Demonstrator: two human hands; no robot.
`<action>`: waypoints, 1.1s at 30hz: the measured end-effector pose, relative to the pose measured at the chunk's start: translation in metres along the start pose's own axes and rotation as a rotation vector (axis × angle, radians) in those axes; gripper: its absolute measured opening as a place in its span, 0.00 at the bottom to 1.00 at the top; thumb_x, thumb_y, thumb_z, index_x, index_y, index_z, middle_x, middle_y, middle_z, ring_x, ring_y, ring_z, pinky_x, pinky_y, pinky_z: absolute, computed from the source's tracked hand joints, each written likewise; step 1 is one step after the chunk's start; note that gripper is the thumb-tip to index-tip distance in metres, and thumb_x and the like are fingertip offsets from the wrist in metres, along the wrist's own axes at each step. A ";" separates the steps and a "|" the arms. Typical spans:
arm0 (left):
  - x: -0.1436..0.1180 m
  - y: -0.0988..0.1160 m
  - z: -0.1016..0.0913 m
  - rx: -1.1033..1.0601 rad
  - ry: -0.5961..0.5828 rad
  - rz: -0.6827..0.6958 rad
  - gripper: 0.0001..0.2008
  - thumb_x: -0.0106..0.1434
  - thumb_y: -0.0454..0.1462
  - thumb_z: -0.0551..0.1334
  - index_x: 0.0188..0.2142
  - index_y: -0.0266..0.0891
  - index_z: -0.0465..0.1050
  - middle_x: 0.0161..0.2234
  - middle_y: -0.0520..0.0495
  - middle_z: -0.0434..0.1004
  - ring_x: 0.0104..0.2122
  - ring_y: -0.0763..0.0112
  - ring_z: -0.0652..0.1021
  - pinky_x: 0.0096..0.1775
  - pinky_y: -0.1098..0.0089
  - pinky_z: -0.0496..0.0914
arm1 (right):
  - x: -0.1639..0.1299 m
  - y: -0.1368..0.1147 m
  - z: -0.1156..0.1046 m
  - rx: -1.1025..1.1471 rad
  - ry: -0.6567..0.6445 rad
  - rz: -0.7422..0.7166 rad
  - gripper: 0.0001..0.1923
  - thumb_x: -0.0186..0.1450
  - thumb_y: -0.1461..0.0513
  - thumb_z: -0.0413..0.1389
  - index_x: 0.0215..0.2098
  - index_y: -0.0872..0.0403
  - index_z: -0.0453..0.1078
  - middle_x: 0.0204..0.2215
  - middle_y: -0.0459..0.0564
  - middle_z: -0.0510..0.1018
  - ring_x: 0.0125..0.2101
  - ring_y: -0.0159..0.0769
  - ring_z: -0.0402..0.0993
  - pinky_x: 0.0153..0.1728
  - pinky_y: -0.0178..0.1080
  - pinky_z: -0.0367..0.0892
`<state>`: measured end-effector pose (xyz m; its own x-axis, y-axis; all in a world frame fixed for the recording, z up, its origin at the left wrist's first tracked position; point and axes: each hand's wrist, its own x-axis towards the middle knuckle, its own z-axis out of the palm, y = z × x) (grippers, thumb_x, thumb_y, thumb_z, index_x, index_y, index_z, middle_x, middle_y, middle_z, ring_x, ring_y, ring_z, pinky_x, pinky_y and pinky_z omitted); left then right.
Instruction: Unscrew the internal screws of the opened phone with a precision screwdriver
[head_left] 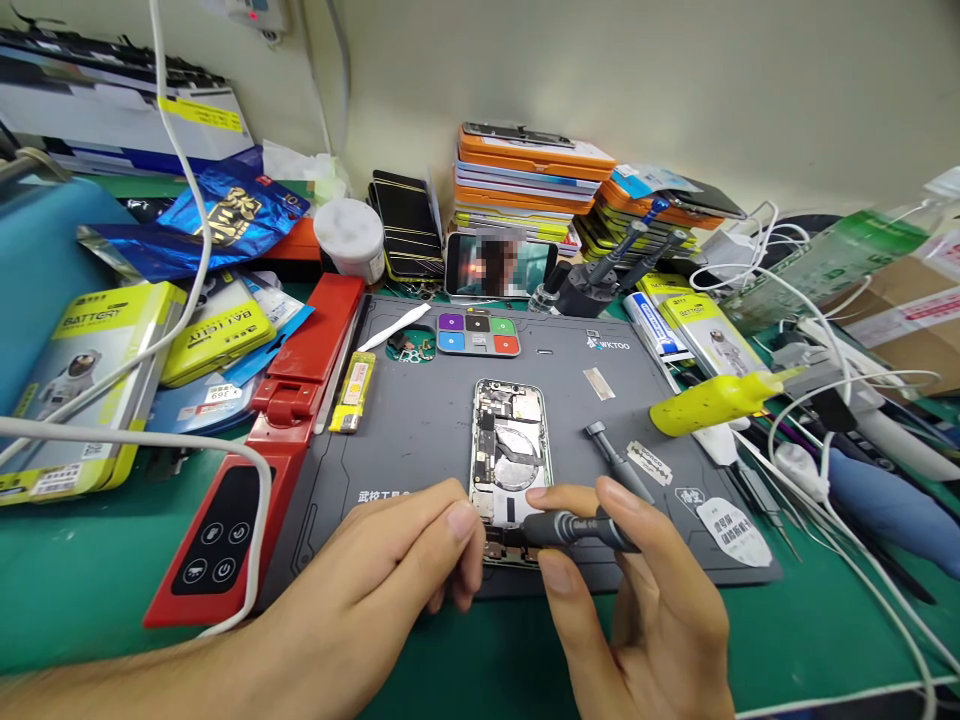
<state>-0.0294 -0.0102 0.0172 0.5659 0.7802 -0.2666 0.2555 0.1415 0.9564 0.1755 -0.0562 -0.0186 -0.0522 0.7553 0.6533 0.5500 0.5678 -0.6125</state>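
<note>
One opened smartphone (pixel 534 420) lies near the front edge of the grey work mat (pixel 420 430) on the green worktop (pixel 75 560). Bare mat stretches left of it towards one red heating station (pixel 281 400); to the right, one loose screwdriver (pixel 616 458) and one razor blade (pixel 650 464) narrow the room. Of the two hands, the right hand (pixel 600 560) grips one dark screwdriver (pixel 566 528) across the phone's lower end; the left hand (pixel 412 550) is curled beside it, contents hidden.
</note>
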 end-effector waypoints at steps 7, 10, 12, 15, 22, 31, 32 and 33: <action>0.002 -0.006 0.000 0.122 -0.007 0.031 0.25 0.80 0.49 0.48 0.26 0.42 0.54 0.26 0.54 0.60 0.28 0.69 0.64 0.33 0.68 0.59 | 0.001 0.001 0.000 0.012 0.004 -0.008 0.46 0.65 0.82 0.59 0.75 0.48 0.60 0.54 0.48 0.80 0.53 0.35 0.81 0.53 0.43 0.83; 0.001 -0.008 -0.001 0.075 0.010 0.002 0.24 0.78 0.48 0.48 0.26 0.43 0.50 0.25 0.54 0.53 0.27 0.68 0.59 0.32 0.67 0.56 | 0.000 0.001 -0.001 0.017 0.001 -0.020 0.46 0.65 0.82 0.59 0.76 0.48 0.59 0.55 0.49 0.79 0.52 0.35 0.81 0.53 0.43 0.83; -0.001 -0.010 -0.001 0.029 0.023 -0.026 0.23 0.77 0.48 0.48 0.26 0.43 0.48 0.25 0.54 0.50 0.27 0.68 0.56 0.31 0.66 0.54 | 0.001 0.000 -0.002 0.022 0.003 -0.008 0.46 0.65 0.82 0.58 0.76 0.48 0.59 0.55 0.49 0.79 0.53 0.35 0.81 0.53 0.44 0.84; -0.003 -0.014 -0.001 -0.005 0.028 -0.034 0.23 0.77 0.47 0.49 0.26 0.43 0.49 0.26 0.54 0.50 0.27 0.68 0.56 0.30 0.66 0.54 | 0.002 -0.002 -0.002 0.029 0.007 0.033 0.46 0.66 0.81 0.58 0.76 0.48 0.59 0.55 0.49 0.79 0.52 0.36 0.82 0.53 0.45 0.85; 0.000 -0.013 -0.001 -0.107 0.102 0.025 0.25 0.77 0.52 0.53 0.26 0.44 0.51 0.26 0.54 0.54 0.27 0.68 0.58 0.29 0.67 0.57 | 0.001 -0.002 -0.001 0.023 0.012 0.038 0.46 0.66 0.80 0.59 0.76 0.47 0.58 0.54 0.48 0.79 0.51 0.35 0.82 0.50 0.43 0.86; -0.006 -0.004 -0.003 -0.009 0.144 0.007 0.25 0.80 0.55 0.48 0.31 0.45 0.61 0.28 0.53 0.66 0.29 0.66 0.68 0.33 0.69 0.65 | -0.002 -0.002 -0.002 0.006 0.024 0.046 0.45 0.67 0.80 0.58 0.76 0.47 0.58 0.55 0.49 0.80 0.52 0.36 0.82 0.50 0.42 0.86; -0.006 -0.003 -0.003 0.001 0.132 0.014 0.25 0.80 0.55 0.47 0.31 0.45 0.62 0.28 0.53 0.67 0.30 0.66 0.69 0.34 0.69 0.66 | -0.002 -0.002 -0.002 0.000 0.023 0.041 0.45 0.67 0.80 0.58 0.76 0.47 0.58 0.55 0.49 0.80 0.52 0.36 0.83 0.50 0.43 0.85; -0.005 -0.003 -0.003 0.010 0.116 0.016 0.25 0.81 0.55 0.47 0.32 0.45 0.63 0.28 0.53 0.67 0.30 0.67 0.70 0.34 0.69 0.66 | -0.001 -0.002 -0.002 -0.007 0.024 0.032 0.45 0.67 0.80 0.59 0.76 0.46 0.58 0.55 0.49 0.80 0.52 0.36 0.83 0.51 0.43 0.85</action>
<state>-0.0354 -0.0129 0.0165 0.4752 0.8478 -0.2355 0.2555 0.1232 0.9589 0.1761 -0.0591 -0.0174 -0.0145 0.7653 0.6435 0.5569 0.5407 -0.6305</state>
